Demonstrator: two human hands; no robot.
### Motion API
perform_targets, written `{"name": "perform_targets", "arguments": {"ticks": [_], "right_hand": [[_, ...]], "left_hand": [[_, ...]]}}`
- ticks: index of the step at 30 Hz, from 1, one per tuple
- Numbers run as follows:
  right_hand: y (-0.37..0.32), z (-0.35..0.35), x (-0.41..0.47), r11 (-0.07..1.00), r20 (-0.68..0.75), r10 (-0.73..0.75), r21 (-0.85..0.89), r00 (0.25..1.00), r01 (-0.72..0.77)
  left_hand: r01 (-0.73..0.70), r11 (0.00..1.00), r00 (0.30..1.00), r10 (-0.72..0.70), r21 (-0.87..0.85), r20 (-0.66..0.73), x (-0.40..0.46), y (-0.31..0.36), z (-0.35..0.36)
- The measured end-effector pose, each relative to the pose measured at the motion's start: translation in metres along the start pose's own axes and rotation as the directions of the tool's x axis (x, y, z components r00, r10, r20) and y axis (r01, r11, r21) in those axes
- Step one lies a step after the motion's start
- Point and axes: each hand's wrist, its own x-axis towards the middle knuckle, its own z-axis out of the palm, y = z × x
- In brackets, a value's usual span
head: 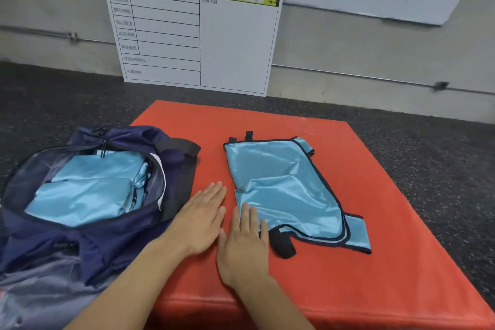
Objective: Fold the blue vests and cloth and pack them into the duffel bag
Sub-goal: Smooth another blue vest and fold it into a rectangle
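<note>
On my far left the navy duffel bag (pixel 112 225) lies with its mouth open, and folded blue pieces (pixel 88 190) already sit inside it, close up to the rim; I think if I push another bundle in carelessly, those slick layers could slide apart or bulge past the zip line. My left hand (pixel 201 220) lies flat, fingers straight, on the red mat (pixel 375 262) just beside the bag, holding nothing. My right hand (pixel 245 244) is just beside it, also flat, fingertips resting on the near edge of the blue vest (pixel 284 190), which lies folded over on the surface, well clear of the bag. The satin looks slippery and is rumpled near my fingers, so I judge a fold pressed here could skew or spring open when I lift it. The black strap (pixel 281 245) sticking out at the near corner could snag on the bag's rim. Behind the mat a printed board (pixel 198 35) leans against the wall.
</note>
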Motion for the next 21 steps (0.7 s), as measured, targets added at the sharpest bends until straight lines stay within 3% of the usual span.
{"name": "perform_targets", "arguments": {"ticks": [8,11,13,16,21], "right_hand": [[-0.001,-0.005,-0.01,0.996,0.091,-0.062,0.064,0.994,0.056],[0.02,-0.021,-0.026,0.956,0.135,-0.276,0.145,0.952,0.257],[0.047,-0.041,-0.036,0.904,0.26,-0.418,0.209,0.87,0.372],[0.101,-0.07,-0.048,0.851,0.24,-0.525,0.149,0.817,0.503],[0.206,-0.115,-0.05,0.887,0.227,-0.461,0.114,0.858,0.447]], "left_hand": [[-0.058,0.998,0.998,0.058,-0.007,0.002,-0.011,0.007,-0.006],[-0.107,0.994,0.994,0.107,-0.017,0.012,-0.024,0.018,-0.003],[-0.134,0.991,0.99,0.134,0.0,0.038,-0.037,0.025,0.001],[-0.166,0.986,0.982,0.163,0.019,0.096,-0.056,0.026,0.003],[-0.196,0.98,0.969,0.188,0.035,0.158,-0.085,0.019,0.007]]}}
